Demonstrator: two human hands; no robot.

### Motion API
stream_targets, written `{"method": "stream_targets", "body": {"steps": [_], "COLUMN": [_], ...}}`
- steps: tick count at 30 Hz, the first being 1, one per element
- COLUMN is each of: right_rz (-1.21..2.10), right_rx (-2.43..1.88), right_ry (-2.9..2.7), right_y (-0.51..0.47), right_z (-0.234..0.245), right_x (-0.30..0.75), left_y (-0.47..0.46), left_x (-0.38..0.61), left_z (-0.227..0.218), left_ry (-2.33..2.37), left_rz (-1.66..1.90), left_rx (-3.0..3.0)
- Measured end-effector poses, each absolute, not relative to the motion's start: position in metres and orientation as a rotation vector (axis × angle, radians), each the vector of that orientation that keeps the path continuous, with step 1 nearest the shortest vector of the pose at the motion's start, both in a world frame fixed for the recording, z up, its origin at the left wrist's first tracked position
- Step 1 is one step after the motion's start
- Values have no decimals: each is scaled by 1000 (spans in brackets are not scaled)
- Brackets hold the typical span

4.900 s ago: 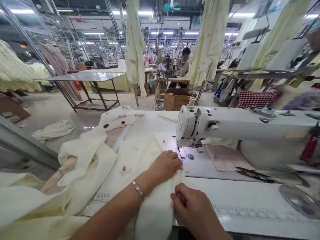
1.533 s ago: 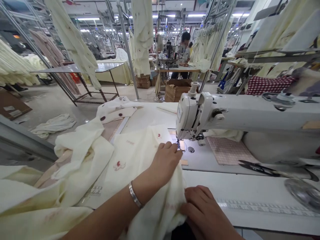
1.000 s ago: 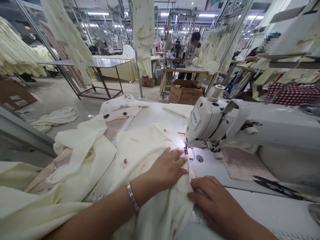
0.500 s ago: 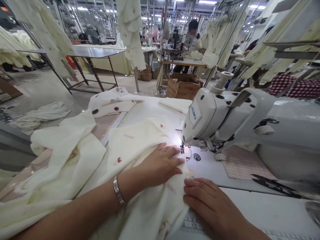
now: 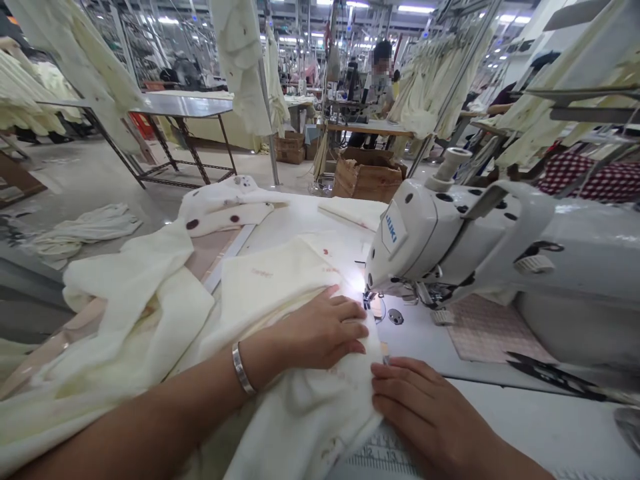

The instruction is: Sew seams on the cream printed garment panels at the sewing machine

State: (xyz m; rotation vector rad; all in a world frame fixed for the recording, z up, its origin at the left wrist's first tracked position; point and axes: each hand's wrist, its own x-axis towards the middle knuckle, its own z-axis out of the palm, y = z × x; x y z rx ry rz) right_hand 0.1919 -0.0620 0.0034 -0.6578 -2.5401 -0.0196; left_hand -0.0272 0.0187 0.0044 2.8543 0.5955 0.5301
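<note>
A cream fabric piece with small reddish prints (image 5: 280, 267) lies under the needle area of a white JUKI sewing machine (image 5: 415, 233), its right edge beside the lit presser foot (image 5: 367, 299). Palm down on the cloth, my left hand (image 5: 323, 330) has its fingers slightly bent and apart, the fingertips close to the presser foot. My right hand (image 5: 420, 407) is at the cloth's right edge nearer to me, fingers together over it; its thumb is hidden. A printed ruler scale (image 5: 380, 453) shows on the table edge beneath the cloth.
Black thread snips (image 5: 550, 375) lie at right by a pink checked cloth (image 5: 495, 327). More cream fabric (image 5: 135, 293) is heaped at left, and a spotted piece (image 5: 220, 207) lies behind. Beyond stand a cardboard box (image 5: 367, 175), a metal table (image 5: 185, 103) and a seated person (image 5: 377, 87).
The cloth by my left forearm has folded over, hiding a red print seen before. My left fingers have bent and drawn in a little. The right hand stays at the edge.
</note>
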Motion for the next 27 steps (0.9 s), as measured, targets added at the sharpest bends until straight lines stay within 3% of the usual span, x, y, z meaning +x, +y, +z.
{"method": "stream_targets", "body": {"steps": [27], "right_rz": [-128], "right_rx": [-686], "right_ry": [-2493], "right_y": [-18], "right_z": [-1], "right_x": [181], "left_y": [59], "left_x": [-22], "left_z": [6], "left_ry": [727], "left_rz": [551], "left_rx": [2872]}}
